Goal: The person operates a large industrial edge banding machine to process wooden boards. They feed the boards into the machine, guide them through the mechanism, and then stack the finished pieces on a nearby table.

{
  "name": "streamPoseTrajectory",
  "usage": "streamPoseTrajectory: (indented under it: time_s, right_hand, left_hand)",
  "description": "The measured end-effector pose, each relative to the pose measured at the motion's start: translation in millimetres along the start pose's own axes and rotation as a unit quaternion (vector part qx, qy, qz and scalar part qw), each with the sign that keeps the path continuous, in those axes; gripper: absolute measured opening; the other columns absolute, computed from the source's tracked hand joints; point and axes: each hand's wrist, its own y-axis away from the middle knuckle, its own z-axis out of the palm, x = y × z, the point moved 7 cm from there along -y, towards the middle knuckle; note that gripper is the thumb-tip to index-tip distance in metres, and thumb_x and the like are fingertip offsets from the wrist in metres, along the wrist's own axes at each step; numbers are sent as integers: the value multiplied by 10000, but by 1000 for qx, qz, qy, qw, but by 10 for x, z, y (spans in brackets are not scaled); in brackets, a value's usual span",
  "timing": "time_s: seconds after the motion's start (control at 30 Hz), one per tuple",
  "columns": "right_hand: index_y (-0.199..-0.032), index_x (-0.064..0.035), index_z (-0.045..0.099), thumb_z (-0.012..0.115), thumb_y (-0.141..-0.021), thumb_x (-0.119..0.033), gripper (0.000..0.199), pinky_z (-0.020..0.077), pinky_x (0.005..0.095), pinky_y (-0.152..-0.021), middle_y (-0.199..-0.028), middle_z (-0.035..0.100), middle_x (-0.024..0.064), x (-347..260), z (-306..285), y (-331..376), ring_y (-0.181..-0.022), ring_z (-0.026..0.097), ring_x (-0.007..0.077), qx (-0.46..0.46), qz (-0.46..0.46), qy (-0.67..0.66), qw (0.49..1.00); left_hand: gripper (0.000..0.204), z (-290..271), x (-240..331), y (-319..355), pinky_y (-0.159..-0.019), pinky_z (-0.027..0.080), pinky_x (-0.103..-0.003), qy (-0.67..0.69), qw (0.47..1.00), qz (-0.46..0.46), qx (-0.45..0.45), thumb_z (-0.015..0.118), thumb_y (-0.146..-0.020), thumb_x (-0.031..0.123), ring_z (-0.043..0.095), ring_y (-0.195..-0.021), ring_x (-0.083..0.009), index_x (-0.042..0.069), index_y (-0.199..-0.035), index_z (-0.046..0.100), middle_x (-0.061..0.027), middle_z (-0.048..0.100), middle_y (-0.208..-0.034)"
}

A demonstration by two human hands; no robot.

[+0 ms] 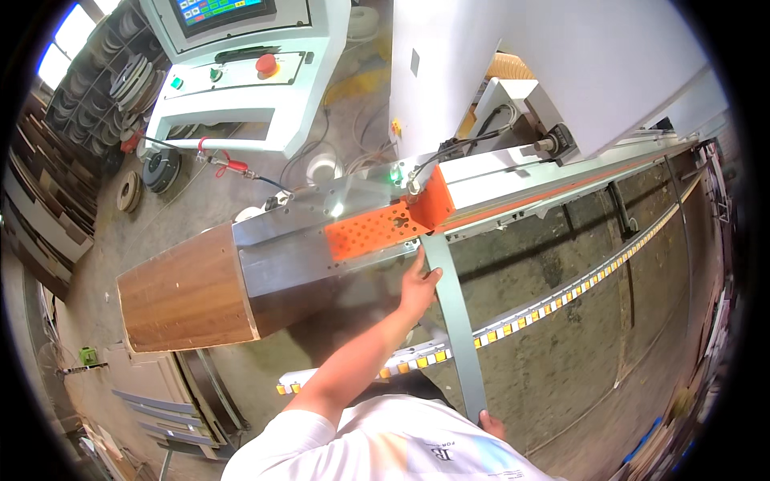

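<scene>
One grey strip [455, 321] runs from beside the orange plate [375, 231] toward us. Our right hand [492, 425] grasps its near end; our left hand [417, 290] lies along its left side at the far end, index finger extended, though we cannot tell whether it grips. We judge this to be lining up; the next move probably calls for keeping it square.
</scene>
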Motion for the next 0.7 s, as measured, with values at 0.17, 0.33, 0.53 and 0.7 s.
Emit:
streamPoseTrajectory:
  time_s: [0.17, 0.33, 0.53, 0.7]
  right_hand:
    - [-980, 51, 747, 581, -976, -659, 729, 528, 415, -803, -829, 710, 175, -350, -492, -104, -837, 665, 235, 89, -23, 68, 993]
    - [-1092, 34, 726, 624, -991, -552, 603, 526, 430, -869, -981, 735, 175, -768, -949, -248, -925, 681, 305, 191, -134, 96, 967]
    - [-1147, -45, 645, 730, -962, -248, 287, 512, 411, -884, -1103, 668, 112, -1857, -694, 208, -977, 639, 273, 406, -338, 62, 847]
    - [-904, -6, 667, 711, -975, -193, 205, 516, 311, -753, -839, 695, 58, -2561, 995, 435, -767, 623, 153, 168, -457, 79, 870]
  left_hand:
    - [820, 464, -34, -232, -541, 534, -299, -35, 999, 9, -18, 679, -991, 149, 618, -690, -97, 247, -1676, 240, -31, 690, -936]
    - [575, 353, -59, -369, -630, 539, -307, -180, 974, 104, -84, 660, -988, 212, 667, -784, -142, 50, -1517, 505, -68, 716, -1028]
    - [438, -724, 34, 1047, -696, 541, -281, -33, 993, 47, -99, 661, -989, 209, 655, -817, -122, -2, -1369, 607, -59, 720, -1008]
    - [328, -2701, -99, 2465, -713, 553, -289, 87, 986, 124, 68, 624, -1023, 185, 674, -768, -131, 7, -1297, 642, -62, 720, -945]
